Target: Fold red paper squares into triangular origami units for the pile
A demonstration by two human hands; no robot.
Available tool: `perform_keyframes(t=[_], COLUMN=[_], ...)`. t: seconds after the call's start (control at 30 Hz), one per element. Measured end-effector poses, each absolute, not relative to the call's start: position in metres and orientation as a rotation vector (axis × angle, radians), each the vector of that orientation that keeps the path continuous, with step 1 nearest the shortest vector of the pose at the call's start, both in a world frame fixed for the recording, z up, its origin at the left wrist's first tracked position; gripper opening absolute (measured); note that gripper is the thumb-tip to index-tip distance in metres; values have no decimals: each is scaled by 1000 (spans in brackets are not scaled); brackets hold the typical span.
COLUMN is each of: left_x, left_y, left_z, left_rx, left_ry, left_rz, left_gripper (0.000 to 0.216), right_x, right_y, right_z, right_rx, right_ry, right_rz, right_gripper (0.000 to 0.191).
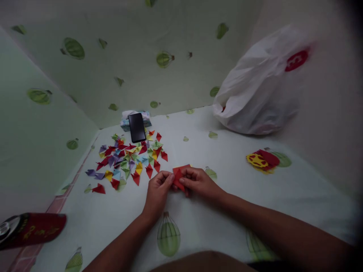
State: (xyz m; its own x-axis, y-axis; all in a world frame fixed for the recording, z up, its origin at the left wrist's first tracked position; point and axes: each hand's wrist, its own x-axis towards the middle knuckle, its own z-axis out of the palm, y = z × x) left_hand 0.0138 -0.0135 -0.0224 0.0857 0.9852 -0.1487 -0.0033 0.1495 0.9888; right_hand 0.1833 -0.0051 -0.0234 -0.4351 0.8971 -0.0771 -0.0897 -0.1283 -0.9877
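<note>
1. The red paper (177, 182) was between the two hands, near the middle of the table cover (198, 226), its layers folded over; the finer creases were too dim to read.
2. The left hand (159, 184) pinched its left edge between thumb and fingers, probably to steady it.
3. The right hand (200, 182) pinched the other side, thumb laid on the face, likely to keep the layers flat and aligned.
4. Just beyond the fingers showed a flat red edge with a yellow rim; whether it belonged to the held piece or lay beneath it, I could not tell.
5. Folded paper pieces (124, 164) in many colours lay scattered beyond the left hand, apparently put aside there to leave the working spot free.
6. A phone (137, 127) leaned on a tissue pack (125, 124) behind them, perhaps propped for viewing; its screen looked dark.
7. Red and yellow cut-outs (260, 160) lay well right of the hands.
8. A white plastic bag (255, 90) filled the far right, and a red can (38, 228) stood out at the near left; neither blocked the hands, though the scattered pieces limited room leftward.
</note>
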Motion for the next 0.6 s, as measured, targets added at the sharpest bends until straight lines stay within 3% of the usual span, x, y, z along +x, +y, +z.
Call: perform_keyframes(t=[0.27, 0.5, 0.6], left_x=[19, 16, 16], left_y=[-16, -13, -12], left_z=[-24, -23, -23], left_rx=[879, 886, 877], left_ry=[1212, 1234, 1241], left_rz=[954, 873, 870], left_gripper=[26, 25, 24], right_x=[184, 186, 186], right_y=[-6, -7, -7], right_z=[-29, -27, -27], right_rx=[-974, -1164, -1116], right_ry=[-1174, -1349, -1279], right_rz=[1798, 1629, 1719], right_gripper=[20, 20, 18])
